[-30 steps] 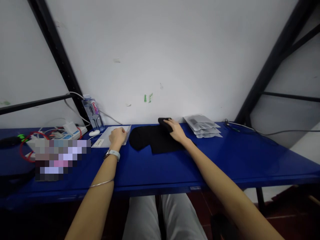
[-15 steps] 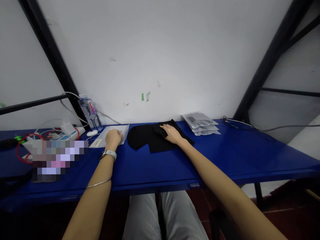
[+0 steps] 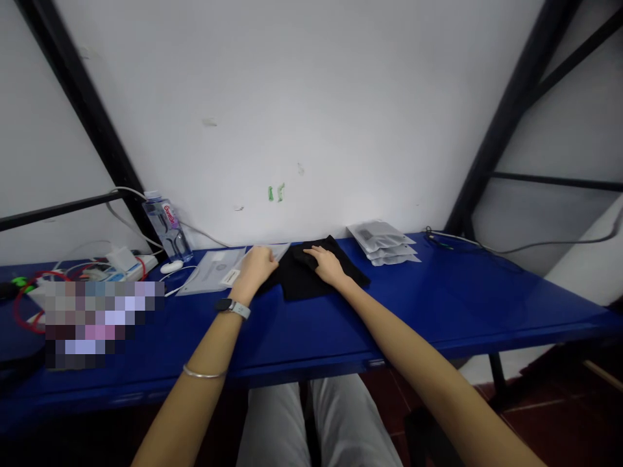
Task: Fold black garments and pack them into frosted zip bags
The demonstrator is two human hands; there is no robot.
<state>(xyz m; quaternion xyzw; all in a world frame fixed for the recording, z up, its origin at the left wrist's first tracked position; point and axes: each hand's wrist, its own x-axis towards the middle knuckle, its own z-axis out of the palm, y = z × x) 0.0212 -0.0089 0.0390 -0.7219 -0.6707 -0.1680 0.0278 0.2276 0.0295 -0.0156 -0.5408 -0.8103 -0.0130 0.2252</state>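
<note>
A black cloth garment (image 3: 311, 285) lies on the blue table in front of me, partly folded. My right hand (image 3: 327, 264) rests on it, with the fingers bent over a raised fold of the cloth. My left hand (image 3: 260, 267) is closed on a translucent plastic bag (image 3: 278, 250) with a white label (image 3: 231, 277). This bag lies over the left part of the garment. A second translucent bag (image 3: 209, 272), with a faint round print, is flat on the table just left of my left hand.
A stack of filled translucent bags (image 3: 382, 241) stands at the back right. To the left are a water bottle (image 3: 168, 227), a small white case (image 3: 171, 266), cables and a power strip (image 3: 146, 263). The wall (image 3: 311, 117) rises behind the blue table (image 3: 413, 305).
My left hand has moved right with the plastic bag, covering the garment's left end and uncovering another bag beneath. My right hand stays on the garment. The view has shifted slightly.
</note>
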